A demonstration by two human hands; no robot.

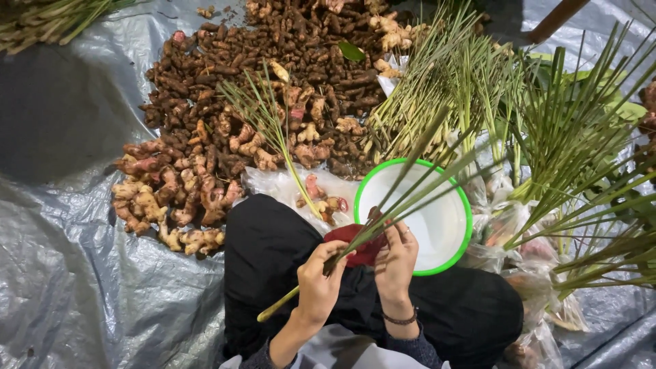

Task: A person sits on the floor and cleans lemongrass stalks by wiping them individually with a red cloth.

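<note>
We sit on the grey tarpaulin (75,287) with a stalk of lemongrass (383,215) held across our lap. Our left hand (318,283) is closed around the thick lower end, thumb on top, and the pale butt pokes out below the fist. Our right hand (395,263) has its fingers curled over the stalk further up, where the long leaves fan out over the white bowl with a green rim (465,236). A dark red thing sits under the stalk between our hands; we cannot tell what it is.

To work the stalk cleanly, we judge that the left hand should keep a firm grip low down while the right peels or strips away from the body, so the loose leaves fall clear of the bowl. The leaf edges are likely sharp, so we should slide along them, not against them.

The heap of ginger and turmeric roots (225,109) lies ahead, and bundles of lemongrass (547,130) stand to the right.
</note>
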